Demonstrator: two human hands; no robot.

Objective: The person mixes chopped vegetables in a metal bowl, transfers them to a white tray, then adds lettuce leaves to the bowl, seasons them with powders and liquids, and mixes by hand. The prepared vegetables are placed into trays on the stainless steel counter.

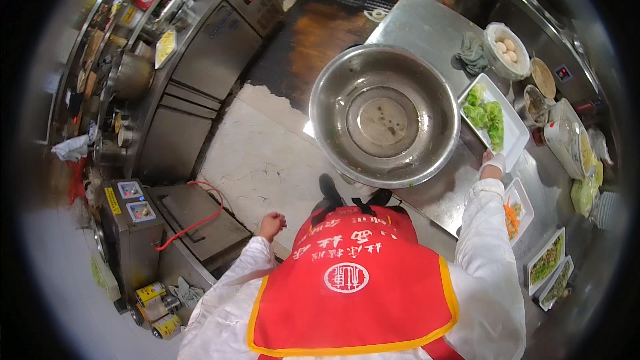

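My right hand, partly covered in white at its back, is at the near edge of a white rectangular tray and seems to grip it. Pieces of green lettuce lie in the tray's far and left part. My left hand hangs low over the floor, fingers loosely bent, with nothing in it. In front of me a wide stainless steel basin overhangs the corner of the metal worktop. A little liquid and dark bits lie at its bottom.
Along the right side of the steel worktop are a lined bowl of eggs, a crumpled cloth, a dish with orange shreds and chopped greens. To the left, a red hose crosses a low metal unit below a steel counter.
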